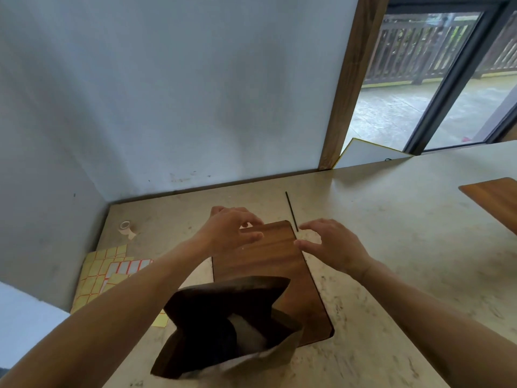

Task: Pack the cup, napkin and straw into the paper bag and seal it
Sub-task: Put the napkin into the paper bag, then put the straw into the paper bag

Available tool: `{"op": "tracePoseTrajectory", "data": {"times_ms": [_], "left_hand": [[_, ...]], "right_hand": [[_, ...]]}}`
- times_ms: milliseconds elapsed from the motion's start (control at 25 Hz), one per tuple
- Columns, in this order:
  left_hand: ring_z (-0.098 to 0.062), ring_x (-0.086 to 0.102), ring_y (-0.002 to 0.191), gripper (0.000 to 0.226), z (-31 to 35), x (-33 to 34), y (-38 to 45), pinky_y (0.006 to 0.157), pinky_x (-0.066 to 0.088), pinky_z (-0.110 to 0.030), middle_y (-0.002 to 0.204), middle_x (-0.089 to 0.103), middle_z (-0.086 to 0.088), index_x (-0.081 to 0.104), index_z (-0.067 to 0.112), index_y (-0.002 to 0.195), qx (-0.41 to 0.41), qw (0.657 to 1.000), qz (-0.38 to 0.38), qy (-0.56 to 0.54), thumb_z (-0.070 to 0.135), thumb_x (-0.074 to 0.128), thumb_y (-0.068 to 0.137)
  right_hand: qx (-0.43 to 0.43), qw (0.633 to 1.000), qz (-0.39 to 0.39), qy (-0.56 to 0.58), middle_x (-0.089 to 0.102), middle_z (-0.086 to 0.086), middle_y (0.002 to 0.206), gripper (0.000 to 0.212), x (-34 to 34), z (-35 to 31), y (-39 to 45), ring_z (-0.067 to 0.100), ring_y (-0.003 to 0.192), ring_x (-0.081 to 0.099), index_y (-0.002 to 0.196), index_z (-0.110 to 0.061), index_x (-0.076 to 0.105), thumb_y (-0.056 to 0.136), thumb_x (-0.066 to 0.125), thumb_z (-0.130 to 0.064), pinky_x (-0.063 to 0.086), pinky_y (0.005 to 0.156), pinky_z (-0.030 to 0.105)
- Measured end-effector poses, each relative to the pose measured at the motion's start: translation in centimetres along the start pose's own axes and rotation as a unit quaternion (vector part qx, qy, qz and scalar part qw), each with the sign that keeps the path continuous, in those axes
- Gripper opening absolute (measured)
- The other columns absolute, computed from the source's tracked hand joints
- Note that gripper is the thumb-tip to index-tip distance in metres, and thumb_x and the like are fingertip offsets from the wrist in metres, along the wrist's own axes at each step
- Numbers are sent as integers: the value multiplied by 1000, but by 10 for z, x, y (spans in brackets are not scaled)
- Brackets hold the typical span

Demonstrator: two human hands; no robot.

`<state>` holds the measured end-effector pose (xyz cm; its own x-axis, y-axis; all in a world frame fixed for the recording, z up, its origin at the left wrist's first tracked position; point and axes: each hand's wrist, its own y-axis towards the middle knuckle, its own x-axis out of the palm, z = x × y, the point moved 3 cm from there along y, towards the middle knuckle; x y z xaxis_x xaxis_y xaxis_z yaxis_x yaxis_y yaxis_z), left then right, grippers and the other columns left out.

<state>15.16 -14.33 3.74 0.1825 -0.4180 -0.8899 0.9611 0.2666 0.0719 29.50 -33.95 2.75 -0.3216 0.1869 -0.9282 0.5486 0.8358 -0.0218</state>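
**Open bag on the board, straw still on the counter**

At far left on the counter (391, 247), a tape roll (126, 227) stands near the wall, with sheets of yellow and red-edged labels (107, 271) spread just nearer. The left hand (232, 233) hovers over the far-left corner of a wooden board (268, 259), fingers loosely curled and holding nothing. At the board's near end stands the paper bag (223, 329), its mouth wide open; something pale, perhaps the cup or napkin, shows inside, too dim to tell which. Just past the board's far-right corner lies the thin black straw (291, 211), on the counter. The right hand (333, 247) is spread beside that corner, fingers apart and empty, fingertips near the straw's near end. A second board (495, 203) lies at far right.
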Motion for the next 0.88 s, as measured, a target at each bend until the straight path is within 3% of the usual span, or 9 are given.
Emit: {"op": "tracePoseTrajectory", "data": {"times_ms": [120,240,520,680,880], "left_hand": [[3,59,89,26,-18,17,34,100,39,-45,108,68,17,68,38,107,1,1000,-7,16,51,62,86],[2,59,88,24,-35,38,68,97,37,-35,109,68,15,68,36,108,-15,999,-31,18,47,62,88],[-2,58,87,21,-79,97,144,93,45,-45,102,69,15,68,38,106,-12,997,-66,35,44,60,88],[-7,58,96,19,-100,126,185,100,31,-40,109,67,14,67,38,109,-25,995,-69,73,41,57,92],[-14,54,108,22,-109,164,234,98,29,-41,115,64,10,65,40,114,-14,991,-88,103,35,56,95]], "right_hand": [[36,999,-5,-6,57,-10,134,53,10,21,21,13,123,52,128,-32,56,86,50,-63,46,100,38],[67,998,-7,-6,58,-9,133,51,22,41,45,14,121,53,128,-32,56,86,51,-61,47,99,37],[131,991,8,-5,65,-8,118,44,57,87,106,14,108,59,121,-28,61,89,50,-56,51,88,34],[179,984,-1,6,67,-8,108,36,88,106,139,15,103,60,114,-29,64,88,52,-51,50,83,33],[200,980,-18,-2,65,-4,111,38,131,116,172,19,105,60,116,-27,64,90,52,-50,50,81,35]]}}
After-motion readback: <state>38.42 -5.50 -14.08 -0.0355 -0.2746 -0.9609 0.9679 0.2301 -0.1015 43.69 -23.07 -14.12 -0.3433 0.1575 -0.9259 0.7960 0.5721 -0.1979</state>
